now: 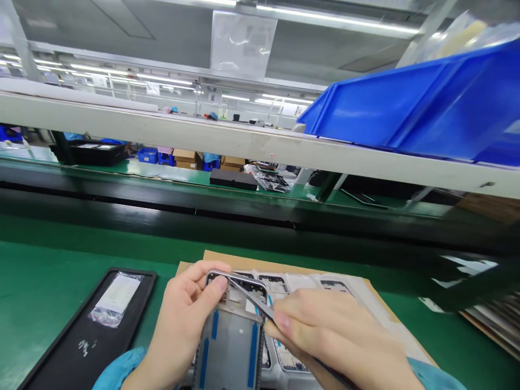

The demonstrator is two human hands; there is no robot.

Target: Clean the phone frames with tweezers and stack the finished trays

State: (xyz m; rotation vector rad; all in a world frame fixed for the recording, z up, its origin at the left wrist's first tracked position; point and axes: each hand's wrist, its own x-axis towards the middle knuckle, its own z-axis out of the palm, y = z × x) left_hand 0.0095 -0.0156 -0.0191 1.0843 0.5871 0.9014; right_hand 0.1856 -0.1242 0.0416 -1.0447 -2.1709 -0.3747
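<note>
My left hand (pixel 190 300) is closed on the upper left corner of a phone frame (pixel 233 341), its thumb on the inner face and its fingers behind the rim. Blue strips run down both sides of this frame. In my right hand (pixel 325 330) is a pair of tweezers (pixel 254 300), held slantwise. The tips reach the inside of the frame's top edge, close to my left thumb. Whether anything is pinched between them I cannot make out. Below lies a pale tray (pixel 357 303) with several more phone frames in its pockets.
A black tray (pixel 60 330) with a plastic-bagged paper label (pixel 117 295) lies on the green table (pixel 24 271) at left. Cardboard (pixel 260 261) shows beneath the pale tray. A white shelf rail (pixel 170 127) crosses ahead, with a blue bin (pixel 390 103) on it at right.
</note>
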